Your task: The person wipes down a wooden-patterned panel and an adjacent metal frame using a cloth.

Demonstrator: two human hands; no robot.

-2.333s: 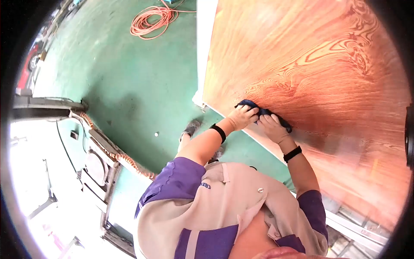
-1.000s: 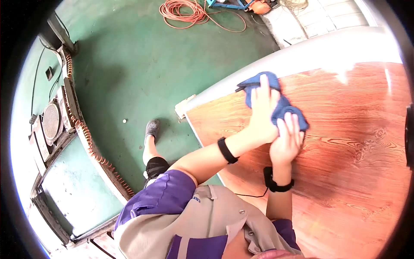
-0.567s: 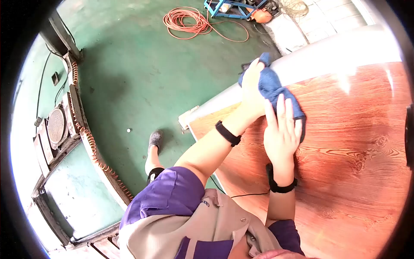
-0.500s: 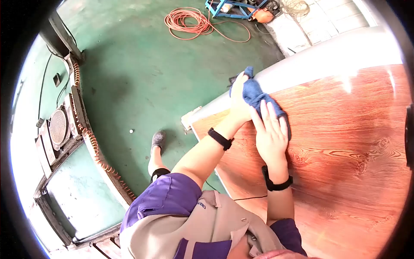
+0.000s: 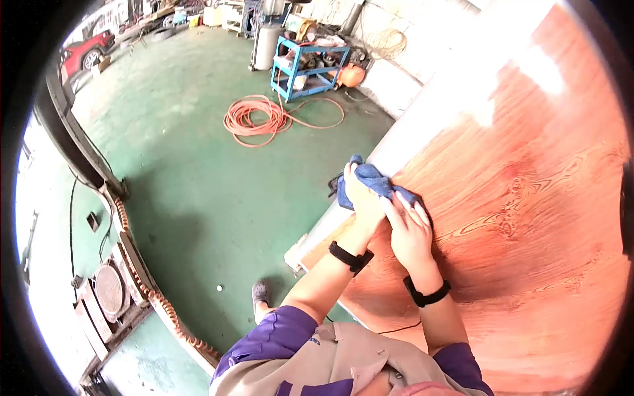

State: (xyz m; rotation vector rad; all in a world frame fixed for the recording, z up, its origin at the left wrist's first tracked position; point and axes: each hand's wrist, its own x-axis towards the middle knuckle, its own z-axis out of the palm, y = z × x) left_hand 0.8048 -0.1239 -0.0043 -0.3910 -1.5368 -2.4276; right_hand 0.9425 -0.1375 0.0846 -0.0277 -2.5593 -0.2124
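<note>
A blue cloth [image 5: 374, 179] lies bunched at the border between a wood-grain panel [image 5: 522, 264] and its silvery rounded edge [image 5: 403, 142]. My left hand [image 5: 360, 198] is closed around the cloth's left part, over that edge. Beside it, my right hand [image 5: 412, 236] rests palm down with fingers extended, the fingertips pressing on the cloth's near side. The two hands almost touch. Some of the fingers on my left hand are hidden by the cloth. Each wrist wears a black band.
On the green floor lies a coiled orange hose [image 5: 254, 120], with a blue tool cart [image 5: 309, 69] behind it. A metal frame [image 5: 142, 264] with a coiled line runs along the left. A thin black cable [image 5: 400, 329] crosses the panel's near edge. A red car [image 5: 86, 53] stands far off.
My view has tilted up, bringing more of the cart and background into sight. Both hands remain at the cloth on the panel's edge; the fingers of my right hand look more bent.
</note>
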